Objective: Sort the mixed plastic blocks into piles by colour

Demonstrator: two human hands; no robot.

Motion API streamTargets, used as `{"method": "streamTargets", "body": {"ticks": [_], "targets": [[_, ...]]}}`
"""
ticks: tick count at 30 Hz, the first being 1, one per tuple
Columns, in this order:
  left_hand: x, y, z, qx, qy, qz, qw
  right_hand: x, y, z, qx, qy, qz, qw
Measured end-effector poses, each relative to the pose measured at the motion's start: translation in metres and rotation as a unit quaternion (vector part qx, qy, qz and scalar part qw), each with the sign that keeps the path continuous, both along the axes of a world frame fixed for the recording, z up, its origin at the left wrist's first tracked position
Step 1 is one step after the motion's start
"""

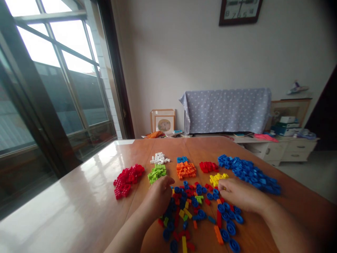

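Note:
My left hand [161, 194] is closed, fingers curled, between the lime-green brick pile [157, 173] and the loose mixed toy bricks [188, 212]; whatever it holds is hidden. My right hand [233, 189] is closed too, right beside the yellow brick pile [218, 179], and a bit of yellow shows at its fingertips. Blue round pieces [231, 227] lie below that hand. Among the loose bricks are a long yellow brick [184, 244] and an orange brick [218, 234].
Sorted piles line the wooden table [89, 196]: crimson pieces [128, 180], white bricks [159, 158], orange bricks [186, 170], blue bricks [182, 159], red bricks [209, 167] and a large blue pile [249, 172]. A cloth-covered object [228, 110] stands on the cabinet [296, 150] behind.

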State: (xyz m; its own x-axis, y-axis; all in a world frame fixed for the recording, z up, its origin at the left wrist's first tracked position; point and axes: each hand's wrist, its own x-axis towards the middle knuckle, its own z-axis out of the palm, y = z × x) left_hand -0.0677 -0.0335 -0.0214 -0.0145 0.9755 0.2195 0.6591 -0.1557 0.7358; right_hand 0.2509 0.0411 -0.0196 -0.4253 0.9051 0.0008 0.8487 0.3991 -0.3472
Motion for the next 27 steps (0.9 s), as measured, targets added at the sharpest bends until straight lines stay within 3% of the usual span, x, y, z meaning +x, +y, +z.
{"method": "streamTargets", "body": {"ticks": [3, 8, 16, 22, 27], "targets": [[0.002, -0.001, -0.004, 0.0, 0.036, -0.008, 0.999, -0.007, -0.004, -0.001, -0.003, -0.03, 0.021, 0.999], [0.005, -0.002, -0.006, -0.007, 0.062, -0.015, 0.998, -0.019, -0.008, 0.001, -0.026, 0.033, 0.075, 0.996], [0.019, -0.007, -0.002, -0.015, 0.101, -0.055, 0.993, -0.033, 0.004, -0.008, 0.097, 0.117, 0.056, 0.987], [0.025, -0.007, -0.008, -0.011, 0.159, -0.105, 0.982, -0.04, 0.002, -0.015, 0.073, 0.076, 0.073, 0.992], [0.028, -0.006, -0.008, -0.014, 0.167, -0.137, 0.976, -0.049, -0.007, -0.008, 0.021, 0.132, 0.098, 0.986]]}}
